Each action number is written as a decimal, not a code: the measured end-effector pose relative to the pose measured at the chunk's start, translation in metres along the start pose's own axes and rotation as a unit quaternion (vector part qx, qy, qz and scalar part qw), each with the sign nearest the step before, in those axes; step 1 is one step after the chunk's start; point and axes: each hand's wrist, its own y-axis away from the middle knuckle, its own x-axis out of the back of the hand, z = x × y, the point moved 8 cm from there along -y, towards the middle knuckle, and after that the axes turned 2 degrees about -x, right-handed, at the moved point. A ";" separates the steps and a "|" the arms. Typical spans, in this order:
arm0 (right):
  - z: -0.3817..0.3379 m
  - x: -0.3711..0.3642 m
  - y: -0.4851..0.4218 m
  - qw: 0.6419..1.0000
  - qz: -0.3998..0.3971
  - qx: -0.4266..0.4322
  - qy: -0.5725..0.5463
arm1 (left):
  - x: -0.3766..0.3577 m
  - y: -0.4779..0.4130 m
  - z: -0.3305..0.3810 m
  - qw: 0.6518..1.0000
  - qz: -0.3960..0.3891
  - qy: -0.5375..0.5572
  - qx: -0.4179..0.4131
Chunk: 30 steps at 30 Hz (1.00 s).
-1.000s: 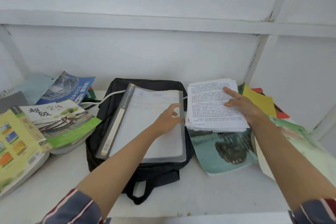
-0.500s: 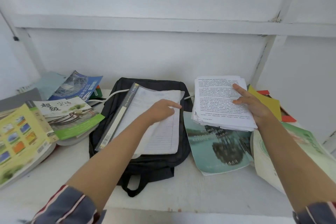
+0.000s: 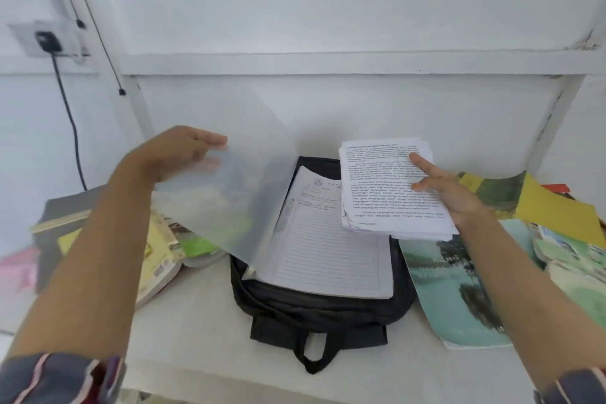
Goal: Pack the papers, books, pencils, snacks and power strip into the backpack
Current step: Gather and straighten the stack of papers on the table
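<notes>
Since the earlier frame the left hand (image 3: 177, 154) had swung the translucent folder cover (image 3: 252, 187) up off the lined sheets (image 3: 328, 259), pinching its edge between thumb and fingers. The right hand (image 3: 449, 193) gripped the papers (image 3: 380, 180), thumb and forefinger on top, just above the far right corner of the backpack (image 3: 311, 308), which lay flat on the white counter (image 3: 196, 328). Loose, light and floppy, that stack would probably fan out unless held across its near edge with fingers beneath. Books (image 3: 157, 259) lay left and right; a plugged socket (image 3: 46, 39) sat on the white wall, far left.
</notes>
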 end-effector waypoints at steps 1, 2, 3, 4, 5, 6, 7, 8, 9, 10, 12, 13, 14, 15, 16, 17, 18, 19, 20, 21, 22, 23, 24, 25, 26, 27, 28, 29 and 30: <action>0.004 -0.013 -0.005 1.000 -0.004 -0.002 0.000 | 0.012 -0.002 -0.010 1.000 0.000 0.010 0.011; 0.010 -0.026 -0.009 1.000 -0.012 -0.005 0.000 | 0.024 -0.004 -0.021 1.000 -0.001 0.014 0.022; 0.017 -0.039 -0.014 1.000 -0.020 -0.011 -0.003 | 0.034 -0.007 -0.032 0.999 -0.001 0.012 0.034; 0.023 -0.053 -0.018 0.999 -0.029 -0.016 -0.004 | 0.043 -0.012 -0.044 0.999 -0.003 0.008 0.045; 0.030 -0.065 -0.023 0.999 -0.036 -0.021 -0.007 | 0.050 -0.019 -0.055 0.998 -0.007 0.008 0.055; 0.037 -0.076 -0.028 0.999 -0.041 -0.026 -0.011 | 0.057 -0.026 -0.066 0.998 -0.010 0.012 0.064; 0.044 -0.086 -0.032 0.999 -0.040 -0.032 -0.017 | 0.062 -0.032 -0.077 0.997 -0.014 0.017 0.073; 0.050 -0.096 -0.036 0.998 -0.038 -0.039 -0.026 | 0.067 -0.039 -0.088 0.996 -0.015 0.017 0.081; 0.056 -0.105 -0.039 0.998 -0.036 -0.045 -0.030 | 0.071 -0.045 -0.096 0.996 -0.017 0.012 0.085; 0.062 -0.113 -0.042 0.998 -0.031 -0.050 -0.028 | 0.075 -0.050 -0.104 0.996 -0.018 0.000 0.088; 0.072 -0.126 -0.045 0.998 -0.021 -0.055 -0.009 | 0.081 -0.060 -0.121 0.995 -0.024 -0.037 0.092; 0.078 -0.130 -0.046 0.998 -0.016 -0.060 -0.005 | 0.082 -0.065 -0.130 0.993 -0.032 -0.056 0.100; 0.084 -0.134 -0.046 0.998 -0.009 -0.068 -0.003 | 0.083 -0.069 -0.140 0.990 -0.043 -0.072 0.110; 0.089 -0.136 -0.046 0.997 0.000 -0.076 -0.004 | 0.081 -0.072 -0.149 0.987 -0.055 -0.088 0.119; 0.094 -0.137 -0.046 0.996 0.007 -0.083 -0.004 | 0.080 -0.076 -0.158 0.984 -0.064 -0.108 0.123; 0.099 -0.139 -0.044 0.996 0.016 -0.090 0.000 | 0.078 -0.079 -0.164 0.981 -0.068 -0.131 0.122; 0.102 -0.139 -0.043 0.995 0.026 -0.097 0.011 | 0.077 -0.082 -0.167 0.978 -0.067 -0.159 0.116; 0.104 -0.138 -0.042 0.993 0.040 -0.103 0.028 | 0.074 -0.086 -0.167 0.974 -0.065 -0.190 0.106; 0.106 -0.137 -0.041 0.992 0.052 -0.108 0.045 | 0.072 -0.090 -0.167 0.968 -0.063 -0.226 0.093; 0.108 -0.137 -0.040 0.990 0.060 -0.111 0.055 | 0.068 -0.095 -0.166 0.957 -0.064 -0.270 0.078; 0.109 -0.137 -0.040 0.990 0.065 -0.114 0.059 | 0.063 -0.098 -0.165 0.942 -0.064 -0.324 0.064; 0.109 -0.137 -0.039 0.989 0.068 -0.117 0.062 | 0.058 -0.099 -0.160 0.928 -0.048 -0.368 0.043; 0.110 -0.137 -0.039 0.988 0.072 -0.119 0.065 | 0.052 -0.098 -0.152 0.921 -0.022 -0.388 0.010; 0.110 -0.136 -0.040 0.987 0.074 -0.122 0.070 | 0.042 -0.096 -0.142 0.928 0.005 -0.371 -0.032; 0.109 -0.136 -0.040 0.986 0.078 -0.124 0.077 | 0.030 -0.091 -0.133 0.944 0.016 -0.322 -0.072; 0.108 -0.136 -0.040 0.985 0.080 -0.126 0.084 | 0.012 -0.085 -0.125 0.959 0.000 -0.261 -0.105; 0.107 -0.136 -0.041 0.984 0.082 -0.127 0.090 | -0.008 -0.077 -0.120 0.970 -0.036 -0.207 -0.122; 0.107 -0.136 -0.040 0.984 0.085 -0.128 0.094 | -0.028 -0.069 -0.120 0.974 -0.077 -0.176 -0.121; 0.107 -0.137 -0.040 0.983 0.086 -0.129 0.096 | -0.045 -0.063 -0.123 0.972 -0.112 -0.173 -0.117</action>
